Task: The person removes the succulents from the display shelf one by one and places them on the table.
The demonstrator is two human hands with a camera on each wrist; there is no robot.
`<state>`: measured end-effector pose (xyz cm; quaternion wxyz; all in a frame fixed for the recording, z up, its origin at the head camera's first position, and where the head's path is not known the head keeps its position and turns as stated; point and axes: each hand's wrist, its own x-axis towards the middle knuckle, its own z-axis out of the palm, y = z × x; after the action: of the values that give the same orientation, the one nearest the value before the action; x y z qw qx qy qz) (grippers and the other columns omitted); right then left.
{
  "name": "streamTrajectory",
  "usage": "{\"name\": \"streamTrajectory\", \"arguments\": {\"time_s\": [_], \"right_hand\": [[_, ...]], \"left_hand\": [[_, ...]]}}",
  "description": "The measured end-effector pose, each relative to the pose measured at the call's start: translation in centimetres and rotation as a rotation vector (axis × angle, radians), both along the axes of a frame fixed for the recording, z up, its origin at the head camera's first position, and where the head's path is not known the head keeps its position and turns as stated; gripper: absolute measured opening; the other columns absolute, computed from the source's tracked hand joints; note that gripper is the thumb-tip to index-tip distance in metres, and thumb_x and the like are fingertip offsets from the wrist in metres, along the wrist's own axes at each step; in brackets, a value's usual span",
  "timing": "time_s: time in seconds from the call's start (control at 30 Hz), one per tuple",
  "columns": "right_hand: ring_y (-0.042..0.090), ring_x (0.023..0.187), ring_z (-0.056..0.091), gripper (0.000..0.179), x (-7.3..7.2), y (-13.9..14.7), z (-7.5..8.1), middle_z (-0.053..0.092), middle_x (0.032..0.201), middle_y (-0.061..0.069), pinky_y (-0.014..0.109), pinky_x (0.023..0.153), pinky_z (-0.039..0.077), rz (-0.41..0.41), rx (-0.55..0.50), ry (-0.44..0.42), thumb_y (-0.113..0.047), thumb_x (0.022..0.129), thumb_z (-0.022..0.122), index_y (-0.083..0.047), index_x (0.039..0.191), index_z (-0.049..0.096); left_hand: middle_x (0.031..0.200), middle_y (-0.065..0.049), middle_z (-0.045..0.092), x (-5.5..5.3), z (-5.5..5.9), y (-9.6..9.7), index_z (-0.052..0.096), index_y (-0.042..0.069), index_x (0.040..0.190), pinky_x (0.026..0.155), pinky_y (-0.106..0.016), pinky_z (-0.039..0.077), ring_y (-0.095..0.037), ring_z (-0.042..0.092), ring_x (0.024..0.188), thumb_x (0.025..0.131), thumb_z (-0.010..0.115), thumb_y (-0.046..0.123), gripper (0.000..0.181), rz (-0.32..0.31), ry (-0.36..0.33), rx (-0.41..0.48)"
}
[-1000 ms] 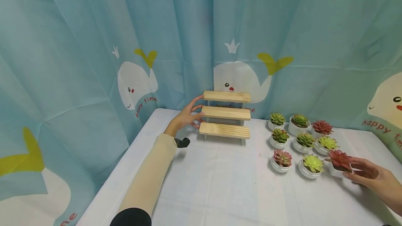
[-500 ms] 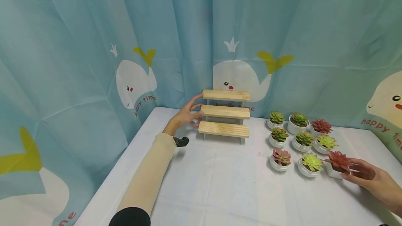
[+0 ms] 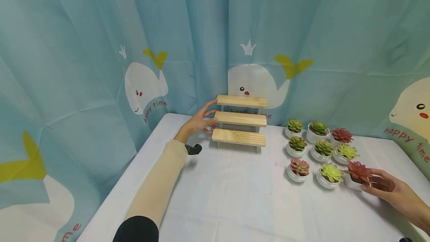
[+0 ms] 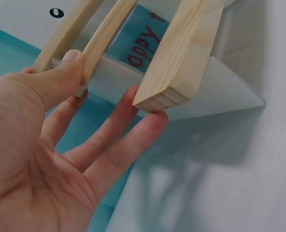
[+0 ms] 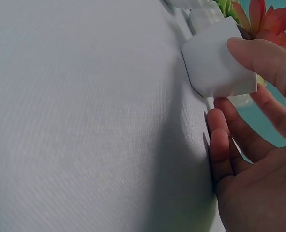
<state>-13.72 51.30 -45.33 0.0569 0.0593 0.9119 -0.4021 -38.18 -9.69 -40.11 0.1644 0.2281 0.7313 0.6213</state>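
Observation:
A wooden three-step display stand point(image 3: 240, 118) with translucent side panels is at the back of the table. My left hand point(image 3: 196, 124) holds its left end: in the left wrist view the thumb and a finger pinch the middle plank point(image 4: 104, 41), while two other fingertips touch the lowest plank point(image 4: 181, 63). At the right, my right hand point(image 3: 391, 193) grips a red potted succulent point(image 3: 358, 171) by its white square pot point(image 5: 218, 60), thumb on one side and fingers on the other. That pot sits at the front right corner of the plant group, beside a lime-green succulent point(image 3: 331, 173).
Several more small succulents in white pots stand in rows, among them a pinkish one point(image 3: 299, 167), a dark green one point(image 3: 298, 143) and another red one point(image 3: 342, 135). A blue whale-print curtain point(image 3: 201, 29) hangs behind the white-covered table point(image 3: 235, 189).
My right hand has moved slightly left with the red succulent, closer to the lime-green one. The left hand keeps its hold on the stand.

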Motion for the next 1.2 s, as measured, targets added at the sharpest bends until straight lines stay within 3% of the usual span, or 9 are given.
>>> {"name": "streamTrajectory", "arguments": {"time_s": [0.1,0.2,0.33,0.43,0.6,0.67,0.8,1.03,1.2], "right_hand": [[-0.022,0.086,0.044,0.033,-0.1,0.0,0.2,0.052,0.131,0.036,0.015,0.068,0.048,0.009,0.019,-0.009,-0.033,0.101,0.069,-0.030,0.130,0.052],[-0.017,0.089,0.048,0.046,-0.5,-0.2,0.5,0.042,0.139,0.044,0.017,0.069,0.050,0.028,0.038,-0.019,-0.033,0.102,0.068,-0.013,0.139,0.049],[-0.008,0.097,0.055,0.069,-1.0,-0.1,0.9,0.045,0.142,0.038,0.023,0.071,0.054,0.069,0.053,-0.039,-0.034,0.102,0.067,0.003,0.149,0.031],[-0.013,0.097,0.054,0.071,-1.0,0.3,1.5,0.049,0.141,0.033,0.028,0.071,0.056,0.101,0.030,-0.034,-0.032,0.103,0.066,-0.011,0.158,0.025],[-0.018,0.096,0.052,0.078,-1.2,0.8,2.8,0.059,0.125,-0.014,0.028,0.071,0.058,0.145,-0.019,0.036,-0.020,0.104,0.065,-0.040,0.161,0.016],[-0.019,0.098,0.051,0.082,-1.3,0.7,3.5,0.058,0.127,-0.011,0.028,0.071,0.058,0.170,-0.009,0.062,-0.017,0.104,0.064,-0.044,0.161,0.011],[-0.023,0.096,0.045,0.089,-1.9,0.0,5.2,0.045,0.144,0.029,0.037,0.073,0.058,0.185,0.055,0.091,-0.019,0.106,0.062,-0.048,0.162,0.000],[-0.022,0.101,0.047,0.090,-3.6,-1.1,8.1,0.040,0.128,-0.026,0.022,0.069,0.053,0.210,0.106,0.206,-0.017,0.104,0.064,-0.039,0.165,0.003],[-0.021,0.098,0.045,0.092,-4.6,-2.4,9.0,0.046,0.141,0.011,0.056,0.076,0.058,0.227,0.144,0.244,-0.017,0.103,0.067,-0.033,0.167,0.002]], "left_hand": [[0.169,-0.015,0.021,-0.2,0.2,0.1,0.022,0.043,0.163,0.080,-0.056,0.060,-0.051,0.063,0.114,0.104,0.064,0.015,0.078,0.005,-0.001,-0.014],[0.169,-0.015,0.022,-0.3,0.3,-0.1,0.021,0.045,0.163,0.083,-0.058,0.059,-0.049,0.065,0.111,0.104,0.065,0.016,0.079,0.008,0.002,-0.031],[0.168,-0.015,0.023,-0.3,0.5,-0.6,0.020,0.045,0.163,0.085,-0.059,0.058,-0.046,0.066,0.111,0.104,0.065,0.019,0.079,0.006,0.010,-0.063],[0.167,-0.015,0.027,-0.2,0.7,-0.9,0.017,0.047,0.163,0.086,-0.059,0.058,-0.045,0.068,0.109,0.103,0.066,0.023,0.081,0.014,0.017,-0.091],[0.163,-0.014,0.035,0.1,1.3,-1.3,0.014,0.051,0.162,0.092,-0.064,0.054,-0.048,0.067,0.108,0.103,0.066,0.029,0.082,0.033,0.020,-0.108],[0.162,-0.014,0.036,0.2,1.6,-1.4,0.013,0.051,0.162,0.094,-0.066,0.052,-0.049,0.066,0.110,0.103,0.066,0.031,0.082,0.038,0.038,-0.122],[0.162,-0.014,0.038,0.3,2.4,-1.8,0.013,0.049,0.163,0.094,-0.066,0.051,-0.050,0.064,0.114,0.101,0.068,0.037,0.083,0.062,0.092,-0.155],[0.159,-0.015,0.042,0.2,3.2,-2.4,0.014,0.051,0.162,0.091,-0.068,0.051,-0.045,0.069,0.108,0.100,0.069,0.041,0.084,0.101,0.160,-0.192],[0.157,-0.015,0.045,0.2,3.4,-2.5,0.014,0.049,0.163,0.088,-0.064,0.055,-0.034,0.074,0.097,0.099,0.069,0.042,0.085,0.123,0.194,-0.235]]}}
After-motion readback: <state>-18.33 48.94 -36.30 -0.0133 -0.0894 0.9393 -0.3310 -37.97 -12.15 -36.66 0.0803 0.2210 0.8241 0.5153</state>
